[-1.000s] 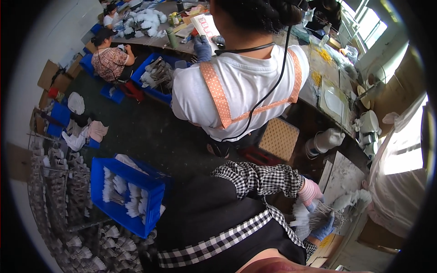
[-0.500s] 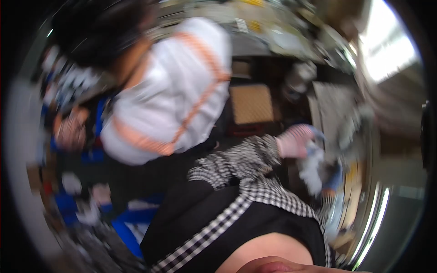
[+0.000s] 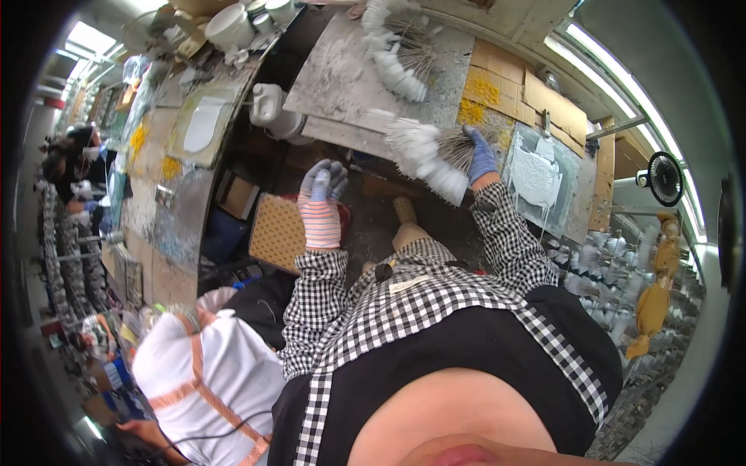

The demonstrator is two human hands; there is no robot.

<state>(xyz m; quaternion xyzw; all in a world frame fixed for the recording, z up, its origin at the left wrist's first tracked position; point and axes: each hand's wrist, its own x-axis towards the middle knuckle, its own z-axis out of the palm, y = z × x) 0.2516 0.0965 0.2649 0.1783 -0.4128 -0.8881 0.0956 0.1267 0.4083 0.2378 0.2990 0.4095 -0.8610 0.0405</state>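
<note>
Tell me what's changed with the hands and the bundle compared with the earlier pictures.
The camera view has swung right, putting the co-worker in white at lower left. The left hand, on the white-tipped bundle before, has come off it leftward and looks empty. Unchanged: the right hand holds that bundle by its stems; a second bundle lies on the grey board.
</note>
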